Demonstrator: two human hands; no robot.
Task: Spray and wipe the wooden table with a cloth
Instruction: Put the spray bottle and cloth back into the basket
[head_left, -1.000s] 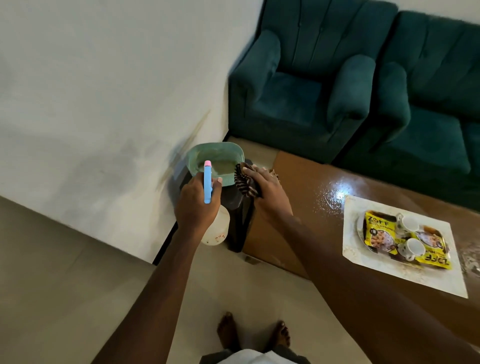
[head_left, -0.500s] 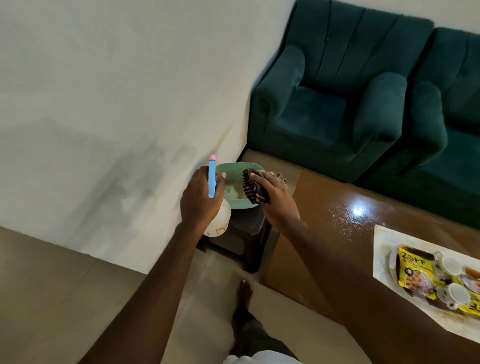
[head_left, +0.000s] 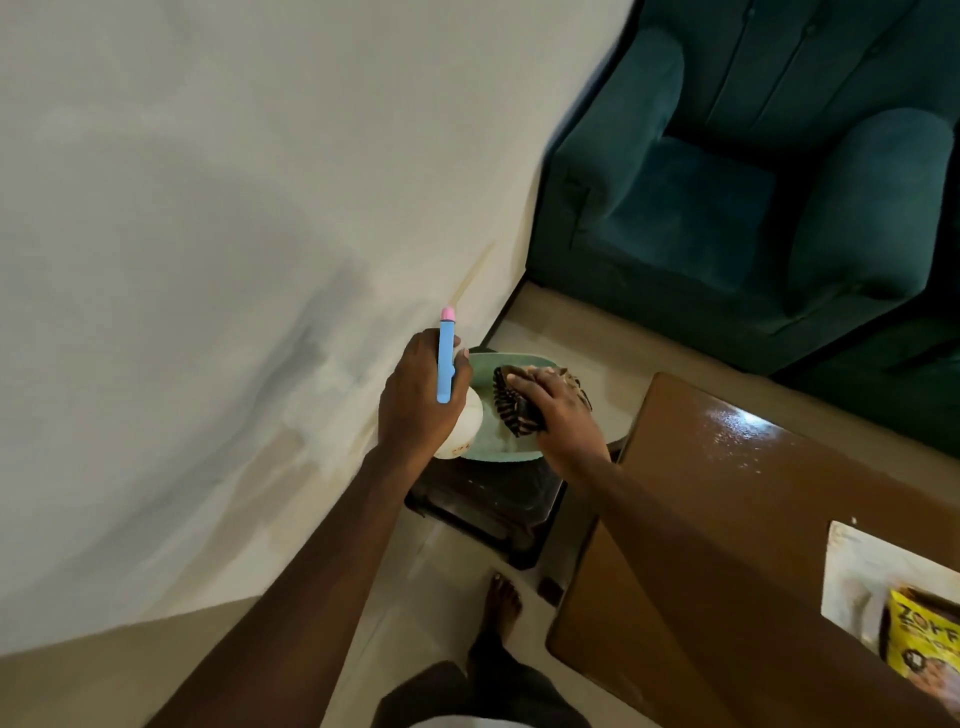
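My left hand (head_left: 415, 400) grips a white spray bottle (head_left: 462, 431) with a blue and pink spray head, held over the left side of a green basin (head_left: 498, 447). My right hand (head_left: 558, 410) is closed on a dark striped cloth (head_left: 511, 405) and holds it inside the basin. The basin rests on a small dark stool (head_left: 493, 504). To the right lies the glossy wooden table (head_left: 727, 493), wet and shining near its far corner.
A white mat (head_left: 852, 577) with a yellow packet (head_left: 919, 639) sits on the table at the right edge. Teal armchairs (head_left: 727, 182) stand behind. A white wall (head_left: 234, 260) runs along the left. My bare foot (head_left: 501, 603) is on the tiled floor beside the stool.
The view has swung left and closer to the stool. Both hands have come lower over the basin, and the cloth now sits deeper inside it.
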